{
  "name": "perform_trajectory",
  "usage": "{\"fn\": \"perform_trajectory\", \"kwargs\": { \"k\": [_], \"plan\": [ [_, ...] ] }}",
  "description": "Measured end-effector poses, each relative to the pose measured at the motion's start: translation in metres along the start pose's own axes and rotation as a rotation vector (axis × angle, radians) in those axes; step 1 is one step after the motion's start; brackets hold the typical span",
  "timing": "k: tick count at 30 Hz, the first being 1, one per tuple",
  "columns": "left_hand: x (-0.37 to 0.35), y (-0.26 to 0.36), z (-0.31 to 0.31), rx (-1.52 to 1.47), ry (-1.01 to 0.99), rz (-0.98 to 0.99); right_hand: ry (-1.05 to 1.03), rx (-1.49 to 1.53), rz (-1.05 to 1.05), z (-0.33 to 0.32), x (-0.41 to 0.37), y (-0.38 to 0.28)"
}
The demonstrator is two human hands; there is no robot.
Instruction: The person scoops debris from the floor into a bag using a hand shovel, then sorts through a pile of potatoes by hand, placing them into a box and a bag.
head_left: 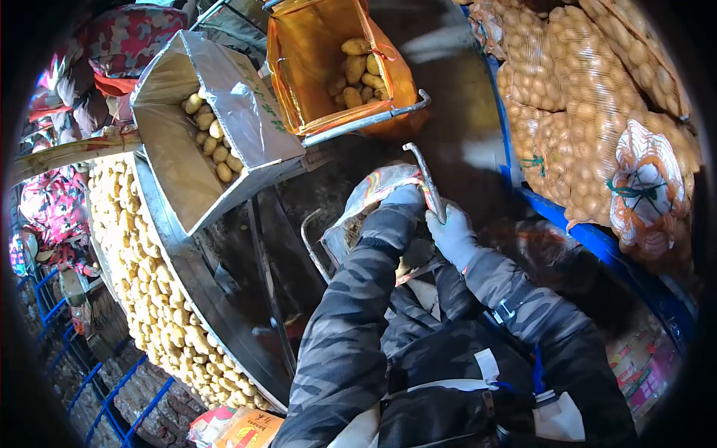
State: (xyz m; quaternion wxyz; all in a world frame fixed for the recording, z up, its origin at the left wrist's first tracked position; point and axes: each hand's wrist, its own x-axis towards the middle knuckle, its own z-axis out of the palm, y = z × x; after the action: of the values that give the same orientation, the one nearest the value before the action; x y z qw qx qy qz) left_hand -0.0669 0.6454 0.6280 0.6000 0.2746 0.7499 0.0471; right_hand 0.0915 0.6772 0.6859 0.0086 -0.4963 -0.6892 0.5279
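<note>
My left hand, in a pale glove, reaches into the mouth of a whitish sack; its fingers are hidden. The sack hangs open between two bent metal hooks, a right one and a left one. My right hand, also gloved, is closed at the lower end of the right hook, beside the sack's edge. Part of the sack's inside is dark and in shadow.
Ahead stand a cardboard-like box and an orange bag, both holding potatoes. A curved sorting table heaped with potatoes runs along the left. Full mesh sacks lie behind a blue rail at right. People in patterned clothing are at left.
</note>
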Motion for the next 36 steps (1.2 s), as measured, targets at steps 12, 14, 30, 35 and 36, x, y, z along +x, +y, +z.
{"fn": "perform_trajectory", "kwargs": {
  "k": [12, 14, 30, 35, 36],
  "plan": [
    [-0.071, -0.077, -0.011, 0.131, 0.139, -0.164, -0.056, 0.017, 0.017, -0.004, -0.002, 0.005],
    [-0.079, -0.098, -0.002, 0.193, 0.205, -0.132, -0.051, 0.0, 0.005, -0.004, -0.005, 0.001],
    [-0.034, -0.068, 0.043, 0.457, 0.409, 0.175, -0.1, 0.039, 0.096, -0.005, -0.006, 0.001],
    [-0.084, -0.083, 0.004, 0.21, 0.653, 0.276, -0.06, 0.03, 0.017, 0.002, -0.004, 0.007],
    [-0.102, -0.077, 0.003, 0.156, 0.695, 0.228, -0.066, -0.001, 0.035, 0.001, -0.005, 0.006]
  ]
}}
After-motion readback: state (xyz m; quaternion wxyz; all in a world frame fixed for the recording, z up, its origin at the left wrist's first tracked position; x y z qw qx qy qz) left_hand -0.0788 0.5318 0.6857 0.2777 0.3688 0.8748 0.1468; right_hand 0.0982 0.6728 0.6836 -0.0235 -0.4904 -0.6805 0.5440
